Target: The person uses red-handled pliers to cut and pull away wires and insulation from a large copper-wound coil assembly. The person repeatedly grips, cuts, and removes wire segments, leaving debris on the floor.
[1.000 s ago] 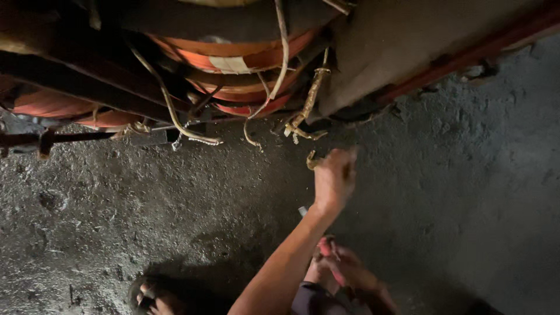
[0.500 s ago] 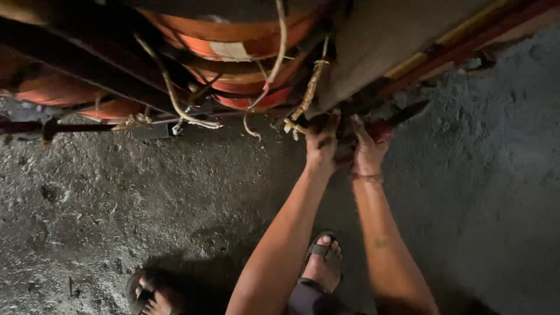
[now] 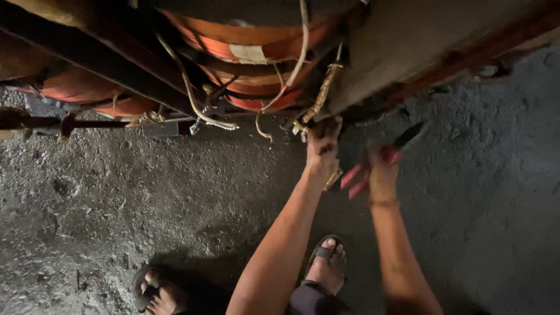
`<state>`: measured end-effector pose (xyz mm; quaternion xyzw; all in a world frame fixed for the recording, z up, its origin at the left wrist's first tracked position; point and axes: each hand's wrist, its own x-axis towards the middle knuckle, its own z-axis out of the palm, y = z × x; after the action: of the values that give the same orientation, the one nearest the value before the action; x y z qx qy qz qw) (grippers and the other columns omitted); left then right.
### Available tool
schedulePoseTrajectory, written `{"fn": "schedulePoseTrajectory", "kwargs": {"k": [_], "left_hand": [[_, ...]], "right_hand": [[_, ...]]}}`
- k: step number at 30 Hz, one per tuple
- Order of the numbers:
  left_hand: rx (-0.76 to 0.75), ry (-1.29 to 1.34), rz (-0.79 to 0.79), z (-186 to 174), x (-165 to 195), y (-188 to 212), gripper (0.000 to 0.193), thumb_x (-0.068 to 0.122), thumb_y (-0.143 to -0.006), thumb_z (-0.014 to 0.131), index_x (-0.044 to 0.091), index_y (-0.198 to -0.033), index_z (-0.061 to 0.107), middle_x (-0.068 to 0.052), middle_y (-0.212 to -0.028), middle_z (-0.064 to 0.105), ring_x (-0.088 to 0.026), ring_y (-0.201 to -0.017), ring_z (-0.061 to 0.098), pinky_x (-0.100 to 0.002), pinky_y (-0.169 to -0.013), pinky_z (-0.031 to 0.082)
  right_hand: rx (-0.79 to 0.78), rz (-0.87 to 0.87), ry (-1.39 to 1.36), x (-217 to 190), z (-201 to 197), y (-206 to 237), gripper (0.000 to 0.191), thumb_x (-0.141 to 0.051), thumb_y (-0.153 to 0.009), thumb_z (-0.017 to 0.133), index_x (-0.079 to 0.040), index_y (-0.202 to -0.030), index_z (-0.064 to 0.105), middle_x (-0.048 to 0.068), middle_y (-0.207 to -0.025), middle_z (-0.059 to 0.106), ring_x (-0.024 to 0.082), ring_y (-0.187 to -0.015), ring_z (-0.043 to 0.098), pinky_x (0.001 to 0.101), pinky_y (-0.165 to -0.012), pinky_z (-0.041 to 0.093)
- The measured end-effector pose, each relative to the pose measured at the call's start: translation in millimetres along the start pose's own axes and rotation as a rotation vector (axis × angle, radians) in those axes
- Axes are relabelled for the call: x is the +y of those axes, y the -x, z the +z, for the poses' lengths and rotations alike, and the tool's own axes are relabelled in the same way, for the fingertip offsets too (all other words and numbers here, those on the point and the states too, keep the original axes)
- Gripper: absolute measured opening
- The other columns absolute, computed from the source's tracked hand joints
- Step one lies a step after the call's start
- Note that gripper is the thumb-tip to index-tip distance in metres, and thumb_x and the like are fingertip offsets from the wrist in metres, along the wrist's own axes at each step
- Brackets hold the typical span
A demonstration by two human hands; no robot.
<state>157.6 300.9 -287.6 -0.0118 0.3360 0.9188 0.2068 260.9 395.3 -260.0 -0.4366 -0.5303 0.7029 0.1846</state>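
Note:
My left hand (image 3: 322, 150) is raised to the underside of a machine and closed around the lower end of a tan braided lead (image 3: 324, 88) that hangs from orange-wrapped coils (image 3: 251, 35). A short piece of the same braid (image 3: 333, 178) pokes out below my wrist. My right hand (image 3: 382, 170) is just to the right, gripping red-handled pliers (image 3: 357, 178) whose dark jaws (image 3: 409, 135) point up and right, apart from the lead.
Loose pale wires (image 3: 201, 108) dangle from the coils. A dark metal beam (image 3: 99, 61) runs diagonally at the left, with a thin rod (image 3: 87, 123) below it. A grey panel (image 3: 431, 35) covers the upper right. Rough concrete floor (image 3: 116, 204) lies below, with my sandalled feet (image 3: 326, 265).
My left hand rose from mid-air to the braided lead. My right hand came up from near my body with the pliers and now sits slightly lower than half a second ago.

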Motion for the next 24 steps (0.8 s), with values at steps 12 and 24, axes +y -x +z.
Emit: {"fn": "schedulePoseTrajectory", "kwargs": {"k": [12, 24], "left_hand": [[-0.073, -1.155, 0.177, -12, 12, 19, 0.027, 0.010, -0.098, 0.061, 0.007, -0.123, 0.069, -0.019, -0.113, 0.073, -0.032, -0.102, 0.071, -0.037, -0.086, 0.055], [-0.127, -1.066, 0.111, -1, 13, 9, 0.033, 0.017, -0.097, 0.065, 0.004, -0.128, 0.065, -0.018, -0.116, 0.073, -0.030, -0.107, 0.070, -0.039, -0.090, 0.056]], "right_hand": [[-0.257, 0.366, 0.137, 66, -9, 58, 0.040, -0.029, -0.096, 0.060, -0.016, -0.133, 0.053, 0.001, -0.114, 0.064, 0.011, -0.096, 0.062, 0.0304, -0.077, 0.052], [-0.228, 0.352, 0.474, 35, 22, 26, 0.054, -0.044, -0.099, 0.051, -0.002, -0.134, 0.058, 0.008, -0.110, 0.066, 0.017, -0.085, 0.058, 0.0357, -0.069, 0.048]]}}
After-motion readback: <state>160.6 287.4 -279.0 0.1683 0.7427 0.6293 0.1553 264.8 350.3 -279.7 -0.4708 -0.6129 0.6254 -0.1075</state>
